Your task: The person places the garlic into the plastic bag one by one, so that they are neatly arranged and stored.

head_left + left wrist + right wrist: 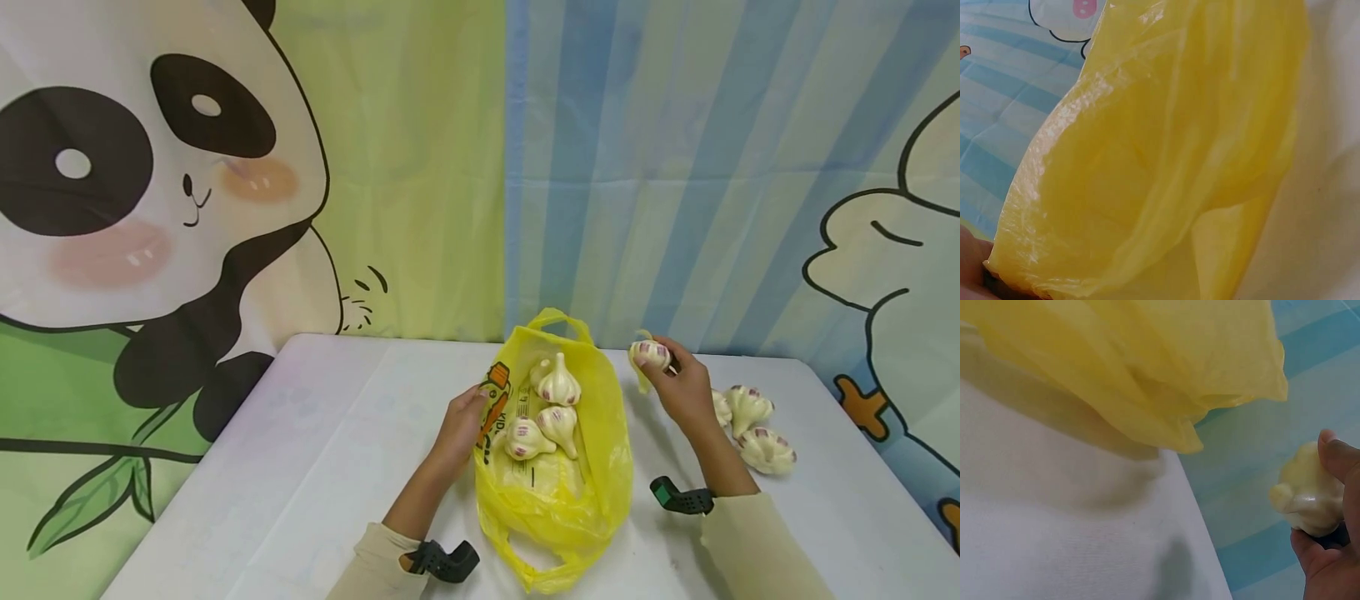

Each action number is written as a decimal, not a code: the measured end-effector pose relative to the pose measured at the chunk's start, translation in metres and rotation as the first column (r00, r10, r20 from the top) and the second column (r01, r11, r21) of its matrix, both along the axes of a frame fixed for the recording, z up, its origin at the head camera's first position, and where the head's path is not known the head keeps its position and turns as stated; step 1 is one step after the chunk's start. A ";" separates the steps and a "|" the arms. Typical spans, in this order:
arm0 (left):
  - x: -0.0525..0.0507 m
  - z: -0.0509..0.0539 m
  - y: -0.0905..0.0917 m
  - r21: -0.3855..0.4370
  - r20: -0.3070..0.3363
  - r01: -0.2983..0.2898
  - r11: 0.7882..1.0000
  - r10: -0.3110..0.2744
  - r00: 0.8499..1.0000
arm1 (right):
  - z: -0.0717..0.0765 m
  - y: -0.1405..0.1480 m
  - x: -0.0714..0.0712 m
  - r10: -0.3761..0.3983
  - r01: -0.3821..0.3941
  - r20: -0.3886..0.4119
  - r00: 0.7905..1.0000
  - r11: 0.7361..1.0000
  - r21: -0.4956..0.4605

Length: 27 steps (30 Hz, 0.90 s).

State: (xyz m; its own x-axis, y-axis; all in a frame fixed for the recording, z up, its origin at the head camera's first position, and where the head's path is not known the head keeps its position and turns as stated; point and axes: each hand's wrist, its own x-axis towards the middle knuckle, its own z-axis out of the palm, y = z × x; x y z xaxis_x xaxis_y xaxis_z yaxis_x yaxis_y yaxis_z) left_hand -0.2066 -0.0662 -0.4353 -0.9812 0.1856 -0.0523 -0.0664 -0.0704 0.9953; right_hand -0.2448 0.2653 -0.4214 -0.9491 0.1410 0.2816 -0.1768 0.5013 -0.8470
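Note:
A yellow plastic bag (607,450) lies open on the table, its mouth facing up, with several garlic bulbs (558,385) inside. My left hand (459,429) grips the bag's left edge beside the printed cartoon; in the left wrist view the yellow plastic (1122,169) fills most of the picture and only a bit of the hand shows at the lower left. To the right of the bag, my right hand (686,387) holds one garlic bulb (651,356) above the table, thumb and fingers around it. The right wrist view shows this bulb (1310,490) apart from the bag.
A few more garlic bulbs (765,450) lie on the white table (315,467) right of the right forearm, partly hidden by it. Behind the table's back edge hangs a printed cloth (420,167) with a panda and stripes. Dark devices (678,497) are strapped to both wrists.

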 end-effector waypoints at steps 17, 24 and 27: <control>0.001 0.000 -0.001 -0.001 -0.010 0.001 1.000 -0.001 1.000 | 0.046 -0.029 0.016 0.198 -0.208 -0.168 0.966 0.977 -0.048; 0.000 0.001 0.000 -0.006 0.003 -0.001 1.000 0.001 1.000 | 0.051 -0.041 0.018 0.299 -0.306 -0.146 0.943 0.952 -0.021; 0.000 0.000 0.000 -0.006 0.001 0.001 1.000 -0.001 1.000 | 0.050 -0.046 0.018 0.345 -0.345 -0.083 0.935 0.938 0.013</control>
